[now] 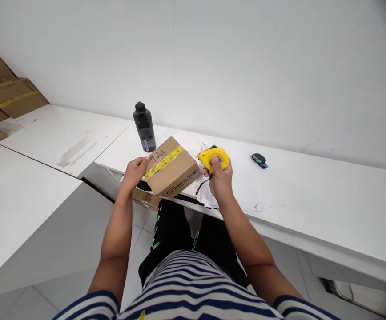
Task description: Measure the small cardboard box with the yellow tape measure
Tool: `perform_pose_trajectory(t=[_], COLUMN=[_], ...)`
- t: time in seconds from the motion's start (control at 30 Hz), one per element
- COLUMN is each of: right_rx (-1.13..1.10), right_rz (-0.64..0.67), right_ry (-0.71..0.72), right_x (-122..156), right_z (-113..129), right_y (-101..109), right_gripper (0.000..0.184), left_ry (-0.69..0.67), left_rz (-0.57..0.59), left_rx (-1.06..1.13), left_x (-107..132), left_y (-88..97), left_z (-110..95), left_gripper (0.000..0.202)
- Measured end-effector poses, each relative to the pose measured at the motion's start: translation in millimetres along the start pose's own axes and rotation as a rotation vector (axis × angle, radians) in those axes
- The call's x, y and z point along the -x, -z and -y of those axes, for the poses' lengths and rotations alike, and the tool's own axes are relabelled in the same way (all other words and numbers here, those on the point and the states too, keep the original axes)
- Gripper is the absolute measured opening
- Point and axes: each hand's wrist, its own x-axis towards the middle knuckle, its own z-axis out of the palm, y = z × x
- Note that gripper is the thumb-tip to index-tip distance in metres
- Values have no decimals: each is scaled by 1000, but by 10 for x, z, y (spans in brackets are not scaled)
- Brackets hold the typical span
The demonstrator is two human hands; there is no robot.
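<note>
A small cardboard box sealed with a strip of yellow tape lies near the front edge of a white table. My left hand grips the box's left end, fingers curled on its corner. My right hand is closed round a yellow tape measure, held just right of the box with the thumb on its top. A thin black strap hangs from the tape measure.
A black water bottle stands behind the box. A small dark gadget lies to the right, and papers under my right hand. Stacked cardboard boxes sit far left on another table.
</note>
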Motion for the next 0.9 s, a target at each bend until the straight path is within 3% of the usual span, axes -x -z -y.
perform_pose_trajectory(t=[0.1,0.2,0.3,0.4,0.5,0.6,0.7,0.9], right_rx=[-87,-111,-116,-102,-27,160,415,690], right_rz=[121,282,428,545,641,789,912,927], right_ry=[-77,-176,-321,-399,-288,-144,-33,169], right_x=[-117,-161,-128,-135,-262,-430,-510,-494], right_z=[53,184,326,409,403,325,233,188], right_y=[-106,-238,-412,-640,-910,-1177,-1374,-1482], right_gripper=[50,51,49,47,50,52,47,43], left_ry=[-39,-74,-87,-36,-11,-23,22,13], left_rz=[-27,-79,-166,-167,-11,104,21,-101], left_rx=[77,-42,-147,-71,181,313,349,431], left_x=[-26,-125,-206,-127,111,317,366,323], left_y=[-111,-189,-121,51,171,132,-4,-149], left_z=[232,352,322,202,88,16,-39,-115], left_gripper=[61,65,57,61,74,73,73,69])
